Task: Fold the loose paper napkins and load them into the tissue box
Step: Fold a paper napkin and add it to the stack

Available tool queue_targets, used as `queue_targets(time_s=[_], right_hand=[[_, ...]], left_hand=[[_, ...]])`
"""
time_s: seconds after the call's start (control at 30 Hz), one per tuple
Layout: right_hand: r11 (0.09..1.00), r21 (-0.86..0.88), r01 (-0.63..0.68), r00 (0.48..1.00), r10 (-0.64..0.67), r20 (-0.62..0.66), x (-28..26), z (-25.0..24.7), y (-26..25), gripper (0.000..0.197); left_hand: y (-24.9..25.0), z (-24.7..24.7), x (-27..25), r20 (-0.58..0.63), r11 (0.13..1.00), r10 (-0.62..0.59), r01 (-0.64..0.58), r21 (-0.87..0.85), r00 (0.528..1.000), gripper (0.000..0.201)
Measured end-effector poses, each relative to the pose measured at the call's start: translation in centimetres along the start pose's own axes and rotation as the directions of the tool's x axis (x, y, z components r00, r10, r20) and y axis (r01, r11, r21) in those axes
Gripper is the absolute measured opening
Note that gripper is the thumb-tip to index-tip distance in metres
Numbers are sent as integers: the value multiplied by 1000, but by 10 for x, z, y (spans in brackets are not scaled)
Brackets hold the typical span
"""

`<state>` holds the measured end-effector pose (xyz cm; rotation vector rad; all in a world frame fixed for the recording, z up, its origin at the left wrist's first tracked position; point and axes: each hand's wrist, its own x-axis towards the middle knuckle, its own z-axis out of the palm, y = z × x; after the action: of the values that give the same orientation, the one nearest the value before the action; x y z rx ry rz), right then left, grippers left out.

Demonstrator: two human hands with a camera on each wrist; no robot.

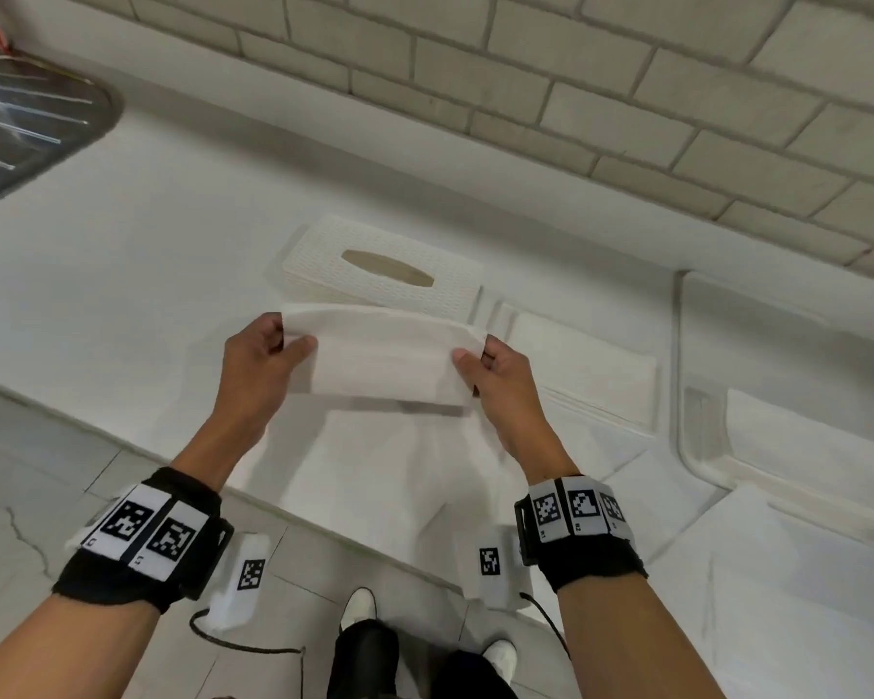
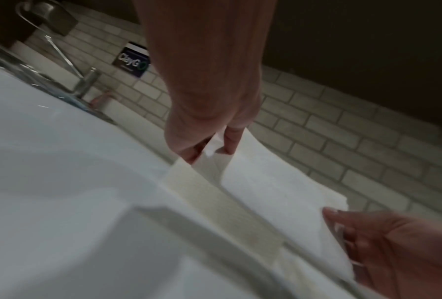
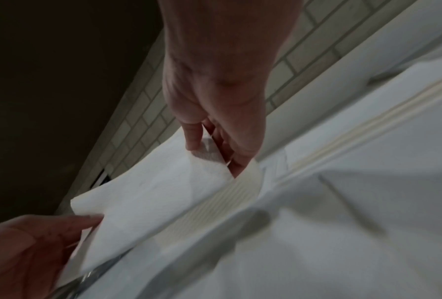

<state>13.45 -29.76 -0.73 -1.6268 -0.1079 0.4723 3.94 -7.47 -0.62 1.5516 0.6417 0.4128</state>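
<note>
Napkin: a white paper napkin (image 1: 382, 353), folded into a long band, held stretched in the air between both hands; its upper edge curls over as a doubled layer, and the lower edge is blurred.
Napkin position: above the white counter (image 1: 147, 274), just in front of the tissue box and overlapping the box's near edge in the head view.
Left hand: the left hand (image 1: 261, 365) pinches the napkin's left end, thumb on the near face and fingers curled behind.
Right hand: the right hand (image 1: 500, 380) pinches the right end the same way, thumb on front, fingers tucked behind the paper.
Tissue box: a white woven-texture tissue box (image 1: 319, 254) with an oval slot in its lid, standing on the counter near the tiled wall; the slot looks beige inside.
Other napkins: a flat napkin stack (image 1: 584, 365) lies on the counter right of the box; more napkins (image 1: 803, 446) lie in a white tray (image 1: 682, 396) further right.
Head view only: both wrists with black bands and coded markers, the metal sink drainer (image 1: 31, 123) at far left, the floor and shoes below.
Left wrist view only: a chrome tap (image 2: 84, 81) and a dark wall sticker (image 2: 131, 60); the napkin's (image 2: 266, 182) layers gape open at the left fingers (image 2: 231, 141).
Right wrist view only: the thumb and fingers (image 3: 194, 135) gripping a corner, shadow showing through the thin napkin (image 3: 150, 192).
</note>
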Motion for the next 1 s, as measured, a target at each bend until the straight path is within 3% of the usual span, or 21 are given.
queue_targets(time_s=[0.17,0.27,0.4,0.47,0.57,0.67,0.77,1.0], right_hand=[[999,38,36,976,-27,-218,-8,-84,-30,11],[999,-20,47,926,-51,-374,-6,-135,-40,6],[995,-89,-38,839,-17,-545,16,-183,-31,7],[981,-136,-136,803,29,-595,30,-195,-20,21],[947,-206,-245,770,61,-636,46,-204,-4,29],[925,-234,-300,753,79,-653,56,-208,12,28],[916,-221,-335,746,115,-656,62,-211,26,27],[871,-352,-343,769,44,-638,59,-209,41,23]], left_hand=[[50,80,5,143,1000,-3,6,-19,990,17],[64,143,14,246,999,-39,29,45,968,10],[58,218,29,280,979,-136,85,187,950,44],[48,244,35,282,963,-183,114,244,942,49],[29,264,45,264,926,-245,145,348,933,45],[16,275,48,239,903,-254,141,406,937,18],[4,284,52,196,895,-252,152,420,948,37],[-8,288,52,178,833,-191,64,549,965,45]])
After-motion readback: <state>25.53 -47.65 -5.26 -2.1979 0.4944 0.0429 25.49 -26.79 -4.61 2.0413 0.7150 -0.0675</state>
